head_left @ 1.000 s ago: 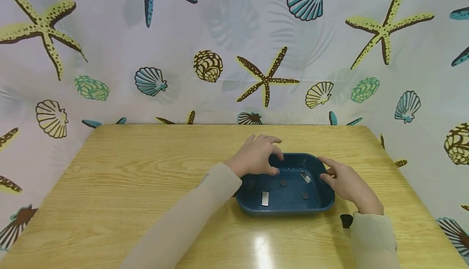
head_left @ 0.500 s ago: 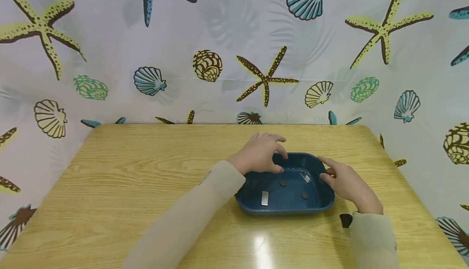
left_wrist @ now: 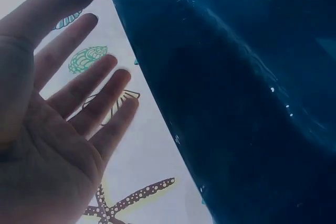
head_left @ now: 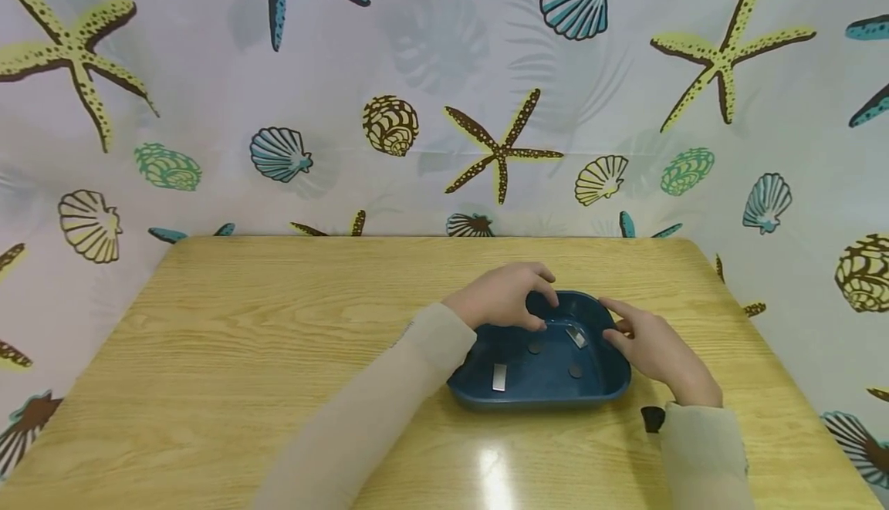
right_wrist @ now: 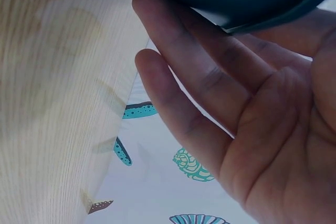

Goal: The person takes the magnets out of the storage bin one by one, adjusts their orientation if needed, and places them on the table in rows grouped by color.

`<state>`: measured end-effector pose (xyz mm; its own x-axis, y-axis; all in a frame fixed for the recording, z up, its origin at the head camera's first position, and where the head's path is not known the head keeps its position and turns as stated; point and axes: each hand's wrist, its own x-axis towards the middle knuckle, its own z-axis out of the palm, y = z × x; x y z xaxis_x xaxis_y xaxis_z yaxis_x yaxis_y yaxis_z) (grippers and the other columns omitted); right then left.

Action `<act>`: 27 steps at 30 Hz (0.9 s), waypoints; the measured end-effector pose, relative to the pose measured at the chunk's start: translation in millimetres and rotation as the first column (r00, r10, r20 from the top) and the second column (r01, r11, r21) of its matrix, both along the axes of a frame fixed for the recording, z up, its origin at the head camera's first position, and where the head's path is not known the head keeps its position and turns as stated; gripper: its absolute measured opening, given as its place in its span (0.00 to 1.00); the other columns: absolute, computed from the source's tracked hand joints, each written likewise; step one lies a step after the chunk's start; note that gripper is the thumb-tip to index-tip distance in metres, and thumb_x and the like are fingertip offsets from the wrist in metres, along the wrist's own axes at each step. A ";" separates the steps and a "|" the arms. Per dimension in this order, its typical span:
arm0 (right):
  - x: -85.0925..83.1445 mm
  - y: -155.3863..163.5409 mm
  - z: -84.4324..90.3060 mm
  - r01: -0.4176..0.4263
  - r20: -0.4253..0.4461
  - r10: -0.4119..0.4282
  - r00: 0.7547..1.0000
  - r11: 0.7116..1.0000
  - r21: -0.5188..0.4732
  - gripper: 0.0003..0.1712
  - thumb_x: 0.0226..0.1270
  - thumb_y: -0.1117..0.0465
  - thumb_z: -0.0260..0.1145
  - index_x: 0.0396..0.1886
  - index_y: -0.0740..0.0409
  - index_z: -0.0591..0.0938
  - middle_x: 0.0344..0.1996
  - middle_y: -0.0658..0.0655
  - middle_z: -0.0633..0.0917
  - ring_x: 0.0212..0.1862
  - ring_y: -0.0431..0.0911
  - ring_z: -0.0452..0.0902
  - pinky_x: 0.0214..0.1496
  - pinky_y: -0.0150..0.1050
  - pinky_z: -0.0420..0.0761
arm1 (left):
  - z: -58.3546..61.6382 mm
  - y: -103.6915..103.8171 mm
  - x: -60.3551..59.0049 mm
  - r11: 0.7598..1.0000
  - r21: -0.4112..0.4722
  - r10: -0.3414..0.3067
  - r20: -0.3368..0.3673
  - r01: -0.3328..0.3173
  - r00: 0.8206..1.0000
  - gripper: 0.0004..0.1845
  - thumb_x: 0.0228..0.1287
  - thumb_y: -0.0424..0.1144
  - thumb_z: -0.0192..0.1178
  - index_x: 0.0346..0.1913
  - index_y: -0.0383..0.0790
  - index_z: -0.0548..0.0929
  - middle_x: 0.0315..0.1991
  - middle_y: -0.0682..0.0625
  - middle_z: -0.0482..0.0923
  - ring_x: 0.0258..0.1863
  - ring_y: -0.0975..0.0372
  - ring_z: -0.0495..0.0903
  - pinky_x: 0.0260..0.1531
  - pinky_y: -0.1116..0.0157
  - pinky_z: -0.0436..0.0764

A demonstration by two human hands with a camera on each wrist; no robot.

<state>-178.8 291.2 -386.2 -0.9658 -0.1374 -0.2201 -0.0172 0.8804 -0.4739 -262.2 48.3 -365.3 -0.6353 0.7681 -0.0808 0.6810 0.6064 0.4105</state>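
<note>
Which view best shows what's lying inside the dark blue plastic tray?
The head view: the dark blue plastic tray shows two silver rectangular pieces and two dark discs. Both wrist views show only its outer wall.

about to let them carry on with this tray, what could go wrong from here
The blue tray holds loose pieces: two silver bars and two dark discs. If it tips, they could slide or spill.

The left hand is at the far left rim with fingers fairly straight, and the right hand touches only the right edge, so the hold may be weak.

A small black object lies on the table beside the right sleeve and could be knocked.
</note>
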 end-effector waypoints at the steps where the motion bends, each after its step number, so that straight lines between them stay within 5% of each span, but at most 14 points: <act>1: -0.2 -0.1 -0.6 0.000 -0.002 0.000 1.000 1.000 -0.001 0.35 0.81 0.58 0.58 0.82 0.56 0.60 0.62 0.73 0.81 0.61 0.64 0.82 0.58 0.59 0.83 | -1.1 0.6 -0.7 1.000 0.003 -0.009 0.004 0.009 1.000 0.20 0.65 0.43 0.72 0.60 0.47 0.87 0.73 0.47 0.72 0.74 0.53 0.71 0.73 0.56 0.74; 17: 1.2 1.1 0.3 -0.009 -0.027 0.009 1.000 1.000 -0.012 0.35 0.80 0.58 0.59 0.81 0.57 0.61 0.60 0.73 0.83 0.58 0.62 0.84 0.56 0.58 0.84 | -19.3 5.5 -0.9 0.994 -0.032 -0.098 0.124 0.103 0.987 0.24 0.63 0.36 0.74 0.63 0.44 0.85 0.61 0.49 0.83 0.57 0.57 0.83 0.50 0.69 0.84; 27: 0.3 1.3 -1.0 -0.009 -0.034 0.008 0.999 1.000 -0.015 0.34 0.80 0.60 0.59 0.81 0.58 0.62 0.59 0.72 0.84 0.56 0.60 0.85 0.53 0.54 0.85 | -35.6 8.9 -2.8 0.993 -0.086 -0.065 0.157 0.080 0.985 0.20 0.63 0.35 0.73 0.59 0.46 0.87 0.55 0.51 0.86 0.50 0.62 0.84 0.46 0.71 0.83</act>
<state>-178.5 292.5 -387.2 -0.9715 -0.1484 -0.1847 -0.0410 0.8731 -0.4858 -265.0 57.3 -400.8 -0.5527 0.7965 -0.2450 0.6577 0.5975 0.4588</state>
